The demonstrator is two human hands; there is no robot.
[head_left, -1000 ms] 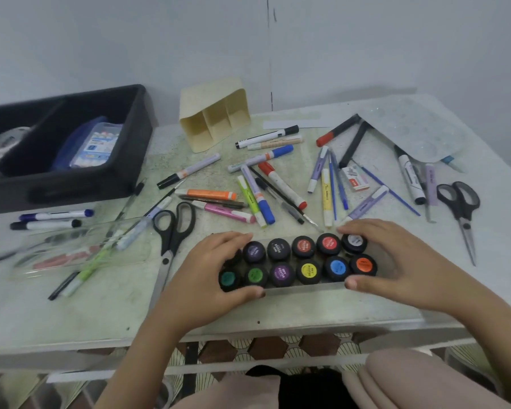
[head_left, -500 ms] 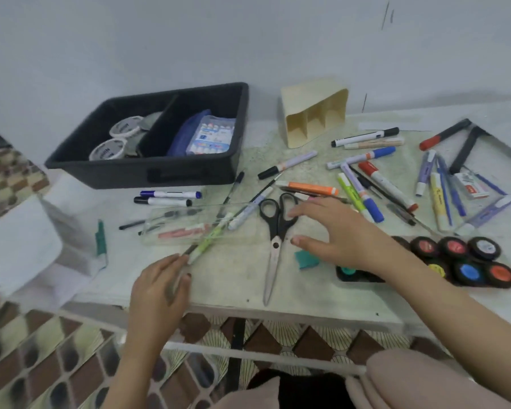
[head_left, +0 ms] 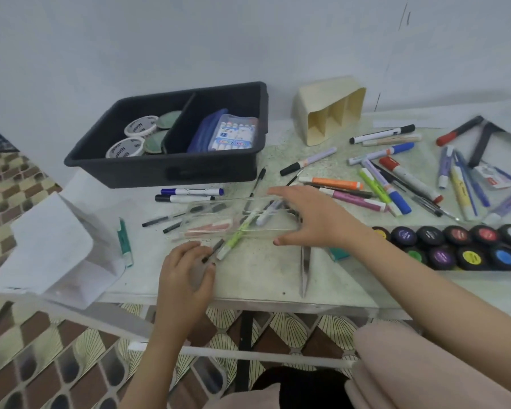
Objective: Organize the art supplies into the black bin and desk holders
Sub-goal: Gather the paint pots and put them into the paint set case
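While markers (head_left: 331, 183) lie scattered, hands (head_left: 186, 273) (head_left: 316, 219) at clear tray (head_left: 213, 215)

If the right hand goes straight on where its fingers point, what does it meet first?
Probably the clear plastic tray: the right hand is spread open at its right end. Whether they touch yet is unclear.

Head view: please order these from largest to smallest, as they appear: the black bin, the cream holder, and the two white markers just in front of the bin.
1. black bin
2. cream holder
3. blue-capped marker and black-capped marker: they look alike, so I do not rank them.
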